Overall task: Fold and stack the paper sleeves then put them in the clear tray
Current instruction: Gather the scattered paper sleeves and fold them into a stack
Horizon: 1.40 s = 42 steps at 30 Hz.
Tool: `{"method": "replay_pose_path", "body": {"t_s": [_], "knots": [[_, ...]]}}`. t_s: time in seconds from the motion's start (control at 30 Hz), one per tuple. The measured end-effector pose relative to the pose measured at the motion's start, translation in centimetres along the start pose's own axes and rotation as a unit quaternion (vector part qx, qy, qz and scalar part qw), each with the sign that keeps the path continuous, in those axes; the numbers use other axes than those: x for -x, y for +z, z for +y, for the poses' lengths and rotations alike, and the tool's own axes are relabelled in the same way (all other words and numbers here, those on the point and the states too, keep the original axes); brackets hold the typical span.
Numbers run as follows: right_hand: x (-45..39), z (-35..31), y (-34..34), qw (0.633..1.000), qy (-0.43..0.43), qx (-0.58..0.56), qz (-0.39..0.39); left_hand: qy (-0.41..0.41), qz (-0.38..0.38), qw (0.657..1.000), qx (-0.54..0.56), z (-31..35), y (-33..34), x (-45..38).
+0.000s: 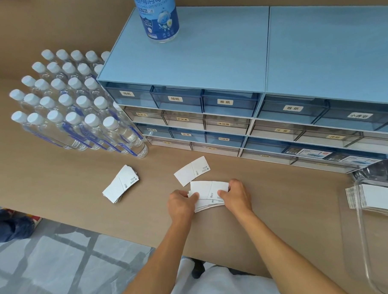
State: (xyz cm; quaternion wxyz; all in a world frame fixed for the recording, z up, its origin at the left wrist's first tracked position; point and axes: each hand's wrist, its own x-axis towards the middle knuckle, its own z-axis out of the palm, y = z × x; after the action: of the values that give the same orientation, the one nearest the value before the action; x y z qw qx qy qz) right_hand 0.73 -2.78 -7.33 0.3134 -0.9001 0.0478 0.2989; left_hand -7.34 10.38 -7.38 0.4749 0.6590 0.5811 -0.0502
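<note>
I have both hands closed on a small fanned stack of white paper sleeves (209,195) at the centre of the frame. My left hand (182,203) pinches the stack's left end, thumb on top; my right hand (235,195) pinches the right end the same way. The stack lies low over the tan wooden surface (280,209), though I cannot tell whether its underside touches.

Just above my hands, a single flat white paper sleeve (192,171) lies apart on the surface. Further left sits a second loose pile of white sleeves (121,183), fanned and tilted.

At the right edge of the frame is the clear plastic tray (367,261), with a stack of white sleeves (380,200) already resting in its upper part.

Across the upper right stand pale blue plastic drawer cabinets (229,56) with labelled translucent drawers. A clear bottle with a blue and white label (157,17) stands on top of the left cabinet. In the upper left, rows of clear water bottles with white caps (71,103) crowd against the cabinet's side.
</note>
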Motion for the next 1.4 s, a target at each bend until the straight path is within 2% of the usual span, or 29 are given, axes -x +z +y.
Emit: {"method": "replay_pose_path", "body": {"t_s": [0.27, 0.47, 0.7, 0.97, 1.23, 1.4], "knots": [[-0.1, 0.2, -0.1, 0.992, 0.020, -0.122, -0.024, -0.005, -0.037, 0.998, 0.056, -0.6, -0.1, -0.5], [-0.6, -0.7, 0.0, 0.986, 0.017, -0.158, -0.045, 0.009, -0.030, 0.996, 0.086, -0.4, -0.7, -1.1], [-2.3, -4.0, 0.1, 0.989, -0.012, -0.145, -0.038, -0.004, -0.007, 0.993, 0.118, 1.4, -1.5, -2.8], [-5.3, -7.6, 0.7, 0.995, -0.005, -0.098, -0.037, -0.037, 0.010, 0.993, 0.116, 4.2, -2.1, -4.8], [-7.4, -9.2, 2.3, 0.996, 0.012, -0.073, -0.039, -0.066, 0.022, 0.991, 0.114, 6.2, -2.5, -7.3], [-7.4, -8.8, 2.9, 0.997, 0.009, -0.079, -0.024, -0.057, 0.031, 0.994, 0.087, 6.0, -2.4, -7.8]]}}
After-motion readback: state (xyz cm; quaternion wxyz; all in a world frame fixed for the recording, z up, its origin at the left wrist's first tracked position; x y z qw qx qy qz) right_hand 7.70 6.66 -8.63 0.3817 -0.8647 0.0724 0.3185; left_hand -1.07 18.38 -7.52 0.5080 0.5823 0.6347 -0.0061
